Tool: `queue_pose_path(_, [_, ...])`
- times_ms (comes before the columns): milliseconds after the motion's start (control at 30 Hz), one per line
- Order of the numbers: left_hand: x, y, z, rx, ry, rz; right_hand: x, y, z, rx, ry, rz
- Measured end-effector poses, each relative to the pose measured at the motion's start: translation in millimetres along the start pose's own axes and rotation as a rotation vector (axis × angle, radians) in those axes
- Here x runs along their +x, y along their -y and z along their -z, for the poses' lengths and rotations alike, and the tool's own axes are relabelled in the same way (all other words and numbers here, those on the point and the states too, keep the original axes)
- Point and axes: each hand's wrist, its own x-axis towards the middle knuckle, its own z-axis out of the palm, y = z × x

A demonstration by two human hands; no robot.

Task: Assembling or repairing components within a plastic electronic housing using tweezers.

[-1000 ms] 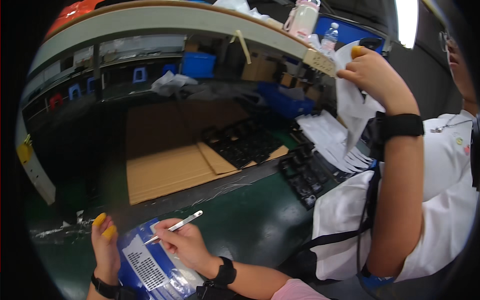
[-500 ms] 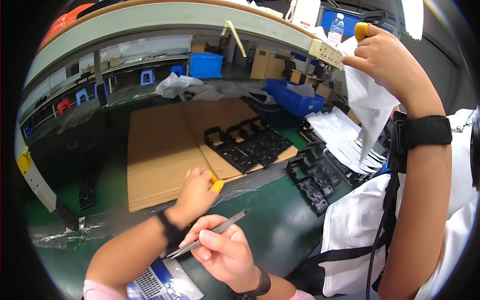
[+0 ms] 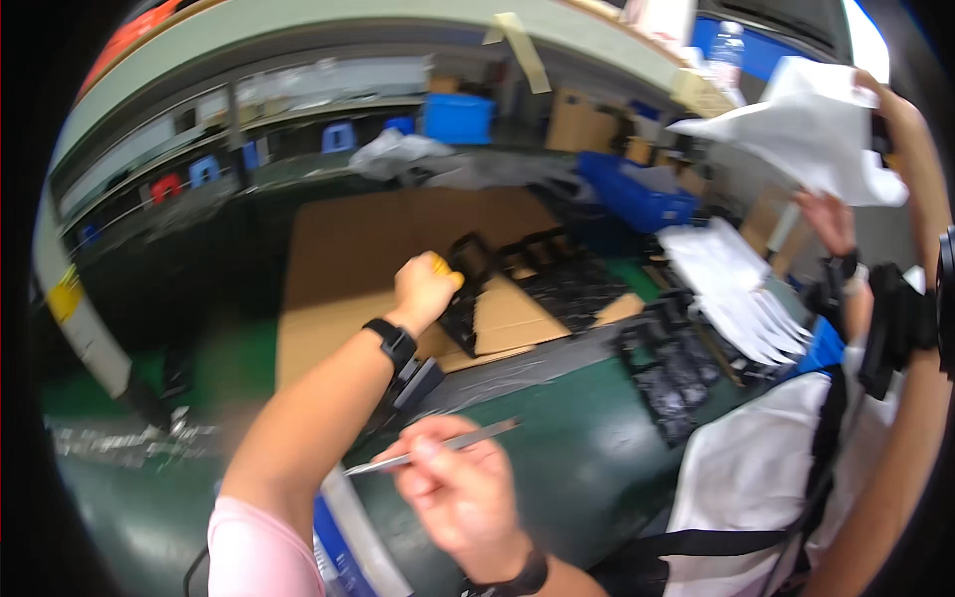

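Glossy green tabletop (image 3: 567, 428) carries a brown cardboard sheet (image 3: 348, 239), slightly rumpled at its near edge. On my feed, the left hand (image 3: 423, 291), with yellow finger covers (image 3: 445, 271), grips a black moulded part (image 3: 461, 320) with an open frame at its far end; this part is over the cardboard, just left of similar black parts (image 3: 572, 289). I record slim metal tweezers (image 3: 487, 432), smooth and tapered, pinched between the right hand's (image 3: 463, 493) thumb and fingers, points leftward. Below lies a blue-and-white packet (image 3: 338, 547); I cannot read its markings. To the right, I note more black parts (image 3: 667, 388), white sheets (image 3: 721, 279) in overlapping strips, and a co-worker's hands raising a limp white sheet (image 3: 796, 119). Beyond stands a blue plastic crate (image 3: 637, 194).
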Motion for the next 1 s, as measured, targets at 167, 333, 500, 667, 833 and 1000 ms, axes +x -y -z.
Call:
queue_pose_path(167, [-53, -1, 118, -0.728, -0.147, 0.115, -8, -9, -9, -0.121, -0.060, 0.032])
queue_pose_path(333, [-160, 20, 236, -0.978, -0.409, 0.254, -16, -69, -5, -0.464, -0.077, -0.132])
queue_pose_path(500, [-240, 32, 296, -1.202, -0.534, 0.316, -16, -117, -4, -0.854, -0.086, -0.230])
queue_pose_path(667, [-273, 72, 308, -1.271, -0.607, 0.394, 7, -136, 3, -0.924, -0.043, -0.351])
queue_pose_path(833, [-282, 73, 300, -1.310, -0.582, 0.460, 8, -144, 25, -0.968, -0.104, -0.278])
queue_pose_path(1000, [-286, 52, 298, -1.273, -0.565, 0.475, 7, -143, 31, -0.984, -0.131, -0.269])
